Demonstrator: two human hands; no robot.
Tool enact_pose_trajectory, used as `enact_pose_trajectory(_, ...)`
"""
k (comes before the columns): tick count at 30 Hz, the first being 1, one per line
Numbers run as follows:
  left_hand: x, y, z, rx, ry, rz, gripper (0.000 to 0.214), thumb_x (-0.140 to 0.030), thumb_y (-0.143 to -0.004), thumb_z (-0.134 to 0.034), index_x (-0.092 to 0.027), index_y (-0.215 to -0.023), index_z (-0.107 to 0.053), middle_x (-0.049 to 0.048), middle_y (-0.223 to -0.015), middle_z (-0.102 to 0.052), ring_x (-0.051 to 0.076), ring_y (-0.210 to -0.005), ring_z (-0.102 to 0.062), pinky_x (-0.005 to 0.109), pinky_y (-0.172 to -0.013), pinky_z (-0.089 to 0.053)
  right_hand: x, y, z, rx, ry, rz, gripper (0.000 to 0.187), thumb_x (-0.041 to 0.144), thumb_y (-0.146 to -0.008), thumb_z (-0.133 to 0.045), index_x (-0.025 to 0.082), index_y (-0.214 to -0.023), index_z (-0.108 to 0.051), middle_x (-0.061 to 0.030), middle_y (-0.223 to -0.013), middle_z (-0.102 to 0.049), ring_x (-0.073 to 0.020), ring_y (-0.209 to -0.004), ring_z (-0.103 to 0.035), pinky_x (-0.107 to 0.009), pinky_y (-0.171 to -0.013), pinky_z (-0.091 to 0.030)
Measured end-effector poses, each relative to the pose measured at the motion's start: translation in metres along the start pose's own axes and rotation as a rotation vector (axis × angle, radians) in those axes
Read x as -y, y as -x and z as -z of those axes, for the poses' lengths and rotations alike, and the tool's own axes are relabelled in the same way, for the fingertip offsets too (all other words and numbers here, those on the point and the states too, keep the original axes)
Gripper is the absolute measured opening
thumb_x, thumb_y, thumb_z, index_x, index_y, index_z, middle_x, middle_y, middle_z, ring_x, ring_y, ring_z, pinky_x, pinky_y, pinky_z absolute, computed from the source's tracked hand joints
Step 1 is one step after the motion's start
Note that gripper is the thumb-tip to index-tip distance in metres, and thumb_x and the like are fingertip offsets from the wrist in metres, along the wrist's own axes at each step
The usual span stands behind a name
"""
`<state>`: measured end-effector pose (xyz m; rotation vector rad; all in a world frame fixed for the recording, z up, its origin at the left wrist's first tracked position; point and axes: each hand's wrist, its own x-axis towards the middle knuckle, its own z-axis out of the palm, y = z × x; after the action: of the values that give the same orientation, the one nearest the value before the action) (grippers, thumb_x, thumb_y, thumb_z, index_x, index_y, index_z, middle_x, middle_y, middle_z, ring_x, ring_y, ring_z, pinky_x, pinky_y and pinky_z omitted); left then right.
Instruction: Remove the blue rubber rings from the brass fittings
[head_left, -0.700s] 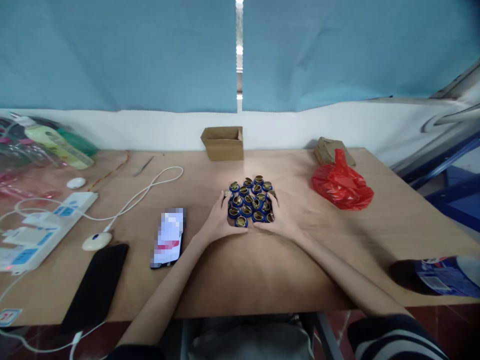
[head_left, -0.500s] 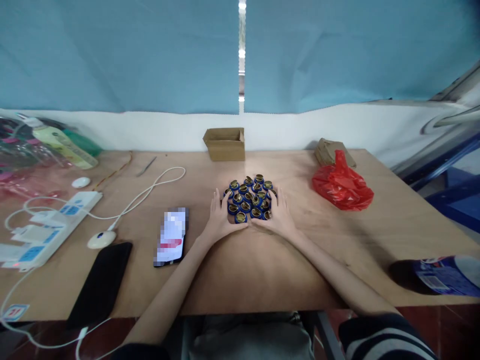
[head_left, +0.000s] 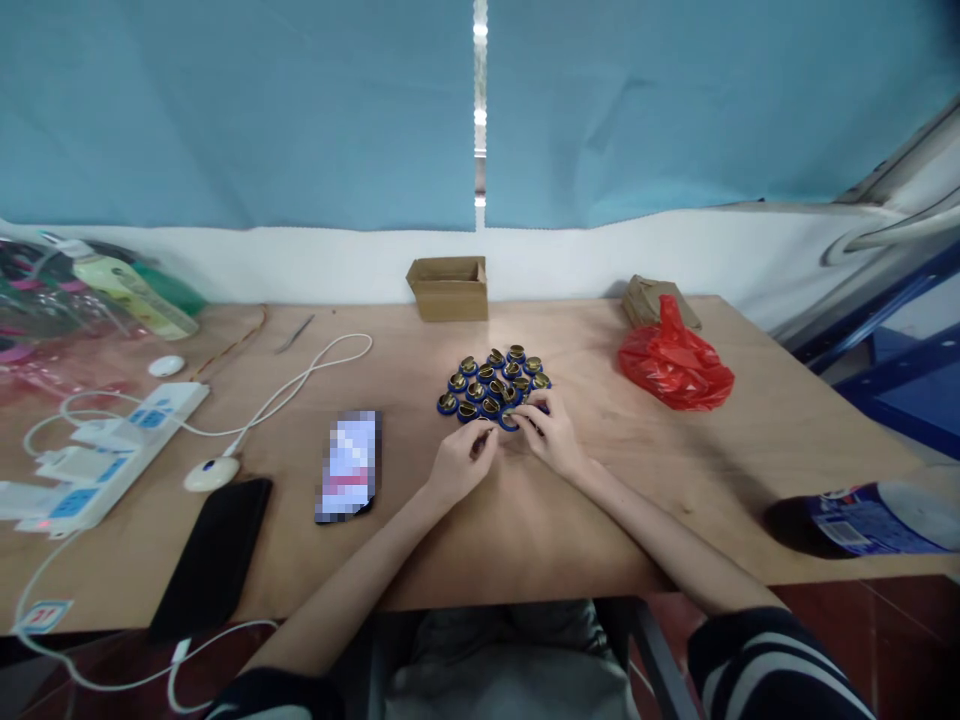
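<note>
A tight cluster of several small round pieces (head_left: 476, 391) lies mid-table. They have blue rims and gold metal middles with a thin bar across; I cannot tell their exact kind. At the near edge of the cluster, my right hand (head_left: 551, 432) pinches one blue-rimmed piece (head_left: 508, 419) between thumb and fingers. Just left of it, my left hand (head_left: 461, 462) is closed, its fingers curled and thumb bent in. Whatever its fingertips hold is hidden.
An open cardboard box (head_left: 452, 292) stands behind the cluster. To the right are a red plastic bag (head_left: 675, 362) and a dark bottle (head_left: 855, 520). Two phones, one a lit phone (head_left: 349, 465), a power strip (head_left: 127, 465) and a looped white cable (head_left: 289, 388) lie left.
Both hands, earlier spread around the sides of the cluster, have come to its near edge with fingers closing. The right hand has taken hold of one piece. The view has shifted slightly.
</note>
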<state>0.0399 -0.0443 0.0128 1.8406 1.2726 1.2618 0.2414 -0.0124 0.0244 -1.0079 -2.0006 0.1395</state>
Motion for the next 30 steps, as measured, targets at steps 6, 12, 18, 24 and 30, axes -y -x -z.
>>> enact_pose_trajectory(6, -0.008, 0.003, -0.006, 0.156, 0.342, 0.199, 0.047, -0.06, -0.099, -0.048, -0.017, -0.107, -0.065, 0.0036, -0.074, -0.072, 0.017, -0.058, -0.069, 0.031, -0.06, -0.06, 0.029, 0.011, 0.02, -0.053, -0.102, 0.049, 0.017, 0.021, -0.104, -0.053, 0.02, -0.11, -0.069, -0.005, -0.092, -0.076, -0.0162, -0.076, -0.071, -0.028, -0.07, -0.059)
enact_pose_trajectory(12, -0.008, 0.002, -0.008, 0.204, 0.524, 0.261, 0.049, -0.06, -0.091, -0.063, -0.016, -0.112, -0.066, 0.0101, -0.102, -0.077, 0.023, -0.09, -0.076, 0.038, -0.08, -0.065, 0.031, 0.016, 0.017, 0.074, -0.108, 0.207, 0.011, 0.022, -0.1, -0.058, 0.02, -0.105, -0.068, -0.0074, -0.093, -0.074, -0.0199, -0.082, -0.072, -0.032, -0.073, -0.059)
enact_pose_trajectory(18, -0.01, 0.005, -0.005, 0.206, 0.549, 0.26, 0.04, -0.043, -0.089, -0.073, -0.017, -0.119, -0.069, 0.012, -0.12, -0.074, 0.027, -0.113, -0.071, 0.041, -0.099, -0.059, 0.028, 0.022, 0.013, 0.084, -0.235, -0.079, 0.019, 0.025, -0.1, -0.061, 0.021, -0.118, -0.058, -0.0077, -0.102, -0.069, -0.0209, -0.089, -0.068, -0.035, -0.079, -0.059)
enact_pose_trajectory(24, -0.011, 0.011, -0.005, 0.263, 0.671, 0.319, 0.047, -0.024, -0.079, -0.083, -0.019, -0.124, -0.069, 0.0104, -0.126, -0.075, 0.027, -0.119, -0.071, 0.042, -0.106, -0.056, 0.028, 0.024, 0.009, 0.132, -0.249, -0.066, 0.023, 0.019, -0.101, -0.059, 0.022, -0.124, -0.059, -0.0099, -0.11, -0.065, -0.023, -0.1, -0.065, -0.039, -0.086, -0.06)
enact_pose_trajectory(30, -0.008, 0.013, -0.007, 0.242, 0.598, 0.318, 0.053, -0.018, -0.073, -0.085, -0.019, -0.124, -0.069, 0.01, -0.126, -0.075, 0.027, -0.117, -0.072, 0.044, -0.107, -0.056, 0.03, 0.028, 0.008, 0.084, -0.249, -0.051, 0.028, 0.014, -0.1, -0.06, 0.021, -0.126, -0.057, -0.0106, -0.111, -0.063, -0.0218, -0.098, -0.067, -0.036, -0.082, -0.061)
